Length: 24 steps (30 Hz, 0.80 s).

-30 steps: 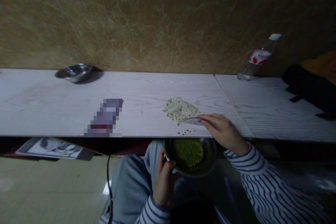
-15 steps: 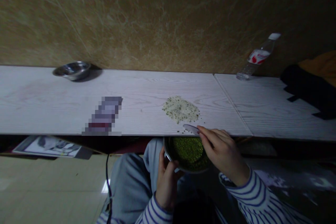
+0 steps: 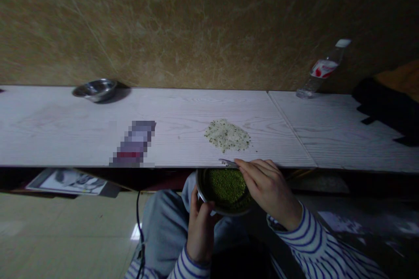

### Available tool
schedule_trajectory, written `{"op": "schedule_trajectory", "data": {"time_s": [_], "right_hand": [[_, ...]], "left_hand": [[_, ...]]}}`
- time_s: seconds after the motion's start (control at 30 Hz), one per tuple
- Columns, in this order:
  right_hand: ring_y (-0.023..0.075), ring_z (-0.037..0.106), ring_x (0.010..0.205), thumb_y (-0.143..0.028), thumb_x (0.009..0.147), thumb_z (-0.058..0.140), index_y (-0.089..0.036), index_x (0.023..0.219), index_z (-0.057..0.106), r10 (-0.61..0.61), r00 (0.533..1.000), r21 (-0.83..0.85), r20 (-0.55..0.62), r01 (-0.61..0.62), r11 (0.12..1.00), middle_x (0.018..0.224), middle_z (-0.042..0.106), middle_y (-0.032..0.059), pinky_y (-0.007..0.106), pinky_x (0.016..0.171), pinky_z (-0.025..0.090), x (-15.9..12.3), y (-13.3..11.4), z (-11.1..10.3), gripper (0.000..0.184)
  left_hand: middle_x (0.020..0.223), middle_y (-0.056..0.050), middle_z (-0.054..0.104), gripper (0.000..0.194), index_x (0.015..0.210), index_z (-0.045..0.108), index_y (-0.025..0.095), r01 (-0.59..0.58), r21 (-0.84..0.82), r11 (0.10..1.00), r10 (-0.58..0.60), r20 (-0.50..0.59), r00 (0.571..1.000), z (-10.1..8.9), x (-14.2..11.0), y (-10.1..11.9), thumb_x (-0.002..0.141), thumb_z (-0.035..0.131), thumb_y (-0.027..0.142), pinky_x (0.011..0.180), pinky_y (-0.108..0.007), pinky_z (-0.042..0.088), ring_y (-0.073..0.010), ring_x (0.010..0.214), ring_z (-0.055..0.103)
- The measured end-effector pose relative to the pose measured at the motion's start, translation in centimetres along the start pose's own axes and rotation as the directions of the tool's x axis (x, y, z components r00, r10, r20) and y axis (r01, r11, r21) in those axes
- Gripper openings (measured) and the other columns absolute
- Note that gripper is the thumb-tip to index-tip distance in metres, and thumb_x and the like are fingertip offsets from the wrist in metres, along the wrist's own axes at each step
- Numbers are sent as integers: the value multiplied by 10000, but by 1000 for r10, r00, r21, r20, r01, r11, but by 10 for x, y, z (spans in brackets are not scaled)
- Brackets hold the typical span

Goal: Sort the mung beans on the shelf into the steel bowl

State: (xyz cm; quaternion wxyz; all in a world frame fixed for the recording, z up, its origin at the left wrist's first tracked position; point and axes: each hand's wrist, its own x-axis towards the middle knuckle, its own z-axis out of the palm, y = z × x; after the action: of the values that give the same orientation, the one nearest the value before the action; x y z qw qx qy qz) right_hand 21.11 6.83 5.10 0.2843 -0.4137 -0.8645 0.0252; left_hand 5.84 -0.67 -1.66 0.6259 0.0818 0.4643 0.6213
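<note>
My left hand (image 3: 201, 226) grips the left rim of a metal bowl (image 3: 198, 187), held at the counter's front edge over my lap. Green mung beans (image 3: 228, 186) fill much of this bowl. In my right hand (image 3: 266, 187) is a small greyish spoon (image 3: 228, 163), its handle hidden by the fingers. The spoon's tip is over the counter's edge beside a few loose beans, just above the bowl. Behind it, a pile of white rice grains mixed with green beans (image 3: 228, 135) lies on the pale wooden counter (image 3: 183, 109).
To the left on the counter is a pixelated flat object (image 3: 135, 141). An empty metal bowl (image 3: 96, 90) stands near the wall. At the right are a clear bottle (image 3: 322, 69) and a dark cloth item (image 3: 386, 104). A black cable (image 3: 139, 222) hangs by my knee.
Both hands and the bowl have shifted left. The spoon has moved left along the counter's edge, turned more edge-on, and loose beans near the edge have moved or gone from sight.
</note>
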Motion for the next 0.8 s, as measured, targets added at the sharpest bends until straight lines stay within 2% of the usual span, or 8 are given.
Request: {"op": "schedule_trajectory", "data": {"time_s": [0.13,0.27,0.33,0.43,0.5,0.63,0.8], "right_hand": [[166,614,870,-95,888,486,-193,1143,584,-43,999,43,33,42,998,959,704,46,345,773,413,-2,1,-7,290],[174,610,858,-106,891,484,-175,1123,596,20,1000,6,-17,-20,1000,950,701,55,354,775,411,-3,7,-9,268],[178,607,878,-90,883,485,-180,1143,588,17,1000,6,2,-17,1000,963,698,51,357,781,409,-2,7,-6,294],[170,606,901,-74,876,491,-190,1161,576,-25,999,43,24,24,999,968,700,38,348,784,410,-3,4,-4,319],[165,612,882,-90,882,491,-186,1144,584,-14,1000,38,-9,14,999,952,703,38,345,782,418,-5,7,-6,294],[175,629,830,-137,889,497,-173,1109,611,87,989,-34,-124,-92,995,928,707,55,354,777,444,-15,34,-17,250],[220,648,855,-207,892,500,-144,1090,639,201,955,-143,-220,-235,961,957,712,99,374,782,477,-23,76,-30,251]], "left_hand": [[1345,-71,467,659,1358,379,332,-23,10,1000,23,-34,999,-5,0,4,736,560,209,752,-372,517,-261,1103,508],[1353,-54,460,639,1352,381,345,-24,15,1000,24,-17,1000,-6,0,3,749,544,212,725,-338,518,-246,1099,507],[1336,-50,478,667,1368,359,355,-2,22,1000,2,-11,1000,-5,1,0,744,547,215,742,-340,516,-241,1088,517],[1341,-54,478,687,1378,351,358,25,42,999,-25,-3,1000,-3,1,-3,736,559,230,748,-357,517,-261,1096,518],[1377,-58,447,680,1375,358,355,27,54,998,-27,5,1000,-3,1,-5,737,565,244,731,-366,523,-286,1125,498],[1395,-75,434,683,1380,364,326,37,66,997,-38,16,999,-3,2,-9,737,581,250,728,-367,525,-308,1164,469],[1319,-59,508,683,1378,381,334,64,104,992,-68,38,997,-2,3,-15,730,589,271,716,-340,521,-270,1082,534]]}}
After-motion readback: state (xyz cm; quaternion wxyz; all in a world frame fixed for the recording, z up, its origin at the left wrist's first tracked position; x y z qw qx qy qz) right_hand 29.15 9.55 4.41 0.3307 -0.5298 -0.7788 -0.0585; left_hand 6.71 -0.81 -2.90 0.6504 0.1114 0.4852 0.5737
